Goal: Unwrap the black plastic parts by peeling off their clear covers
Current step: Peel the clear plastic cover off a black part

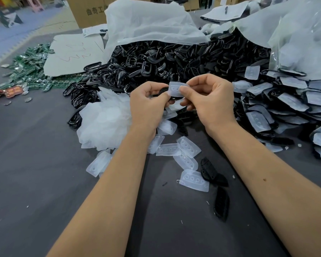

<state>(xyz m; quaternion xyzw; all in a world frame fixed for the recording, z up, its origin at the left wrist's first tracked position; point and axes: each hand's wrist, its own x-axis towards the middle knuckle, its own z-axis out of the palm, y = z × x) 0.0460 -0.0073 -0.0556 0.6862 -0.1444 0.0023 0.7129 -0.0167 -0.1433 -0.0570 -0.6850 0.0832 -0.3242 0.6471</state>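
Observation:
Above the middle of the grey table, my left hand (pixel 146 102) grips a black plastic part (pixel 160 91), mostly hidden by my fingers. My right hand (pixel 209 101) pinches the clear cover (pixel 175 89) with three round bumps, which lies partly lifted off that part. A pile of removed clear covers (pixel 104 119) lies left of my hands, and several more lie loose below them (pixel 188 145). A heap of still-covered black parts (pixel 285 106) spreads to the right. Bare black parts (pixel 210 170) lie near my right forearm.
A big mound of black frames (pixel 156 60) spills from white bags (pixel 148 25) behind my hands. Green circuit boards (pixel 30 69) and a white sheet (pixel 72 52) lie at the far left. Cardboard boxes (pixel 89 12) stand at the back. The grey table surface (pixel 35 164) extends to the left.

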